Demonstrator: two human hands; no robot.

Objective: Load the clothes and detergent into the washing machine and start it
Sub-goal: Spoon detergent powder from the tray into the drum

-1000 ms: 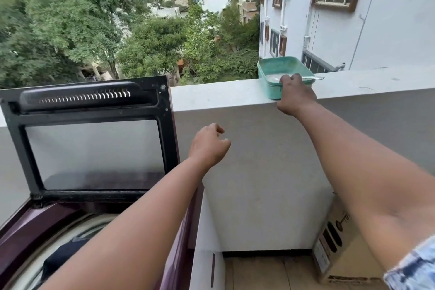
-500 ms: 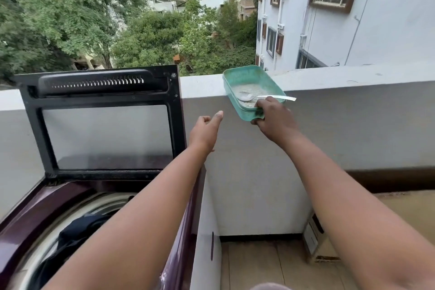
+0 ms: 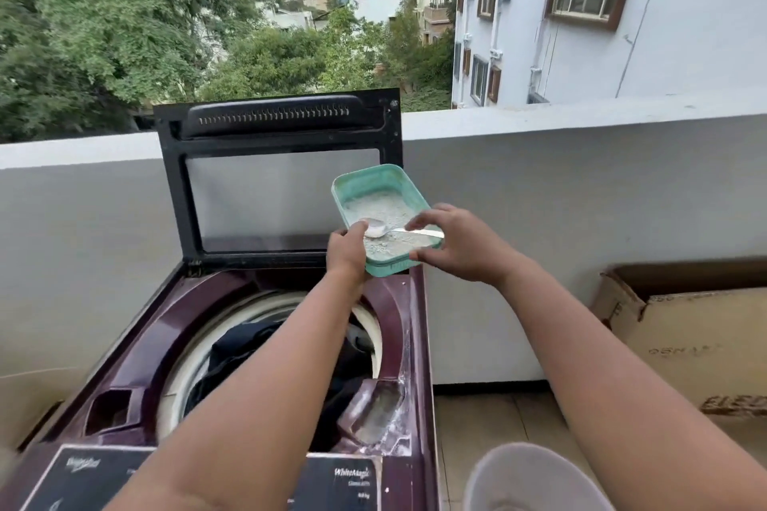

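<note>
Two hands are working over the open washing machine [image 3: 265,348], and we are judging this to be the detergent step: dark clothes [image 3: 245,348] are already lying in the drum, the lid [image 3: 278,178] is standing upright against the balcony wall [image 3: 581,195], and nothing suggests a start yet. We are holding the green tub [image 3: 375,195] of detergent powder [image 3: 384,212] above the machine's far right corner, our left hand [image 3: 346,251] gripping its near left edge with the thumb on the rim, our right hand [image 3: 460,247] curled round its near right corner, forefinger touching the handle of the spoon [image 3: 390,229] lying across the powder. Next we are probably needing to pinch that spoon, scoop, and carry powder down to the dusty dispenser pocket [image 3: 379,411] near the front right rim. Room is looking generous over the drum; the cardboard box [image 3: 685,340] is sitting well apart, and the white bucket rim [image 3: 535,477] is crowding our right elbow's side.
</note>
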